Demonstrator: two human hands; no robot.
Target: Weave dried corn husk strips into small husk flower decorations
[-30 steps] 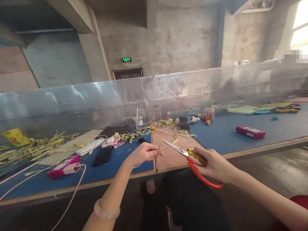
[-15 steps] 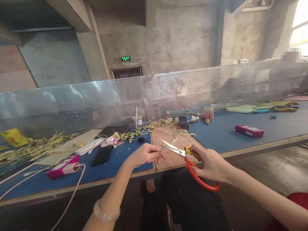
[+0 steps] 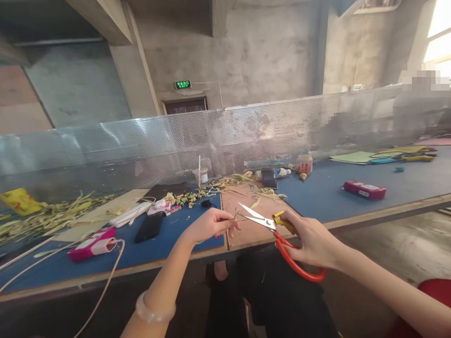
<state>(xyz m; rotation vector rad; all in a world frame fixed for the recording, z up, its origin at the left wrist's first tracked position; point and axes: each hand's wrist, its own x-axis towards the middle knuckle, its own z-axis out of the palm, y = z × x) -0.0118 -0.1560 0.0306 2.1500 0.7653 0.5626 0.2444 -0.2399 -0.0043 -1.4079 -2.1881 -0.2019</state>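
My left hand [image 3: 213,225] pinches a thin green plant piece [image 3: 237,215] between thumb and fingertips; what else it may hold is too small to make out. My right hand [image 3: 312,237] grips a pair of scissors [image 3: 269,223] with one red and one yellow handle. The blades are parted and point left, their tips just right of the plant piece. Both hands are above the front edge of the brown board [image 3: 252,230]. Pale green leaf strips [image 3: 269,193] lie behind the hands on that board.
A blue tabletop [image 3: 317,197] spreads to both sides. Left are a black phone [image 3: 150,228], a pink box [image 3: 92,245] with a cable and a heap of leaf strips [image 3: 70,213]. Right lies a magenta box [image 3: 365,189]. A perforated metal screen [image 3: 169,141] stands behind; a person [image 3: 419,108] is beyond it.
The scissors and my right hand have moved slightly right, away from my left hand. The blades now sit clear of the green piece. My left hand has hardly moved.
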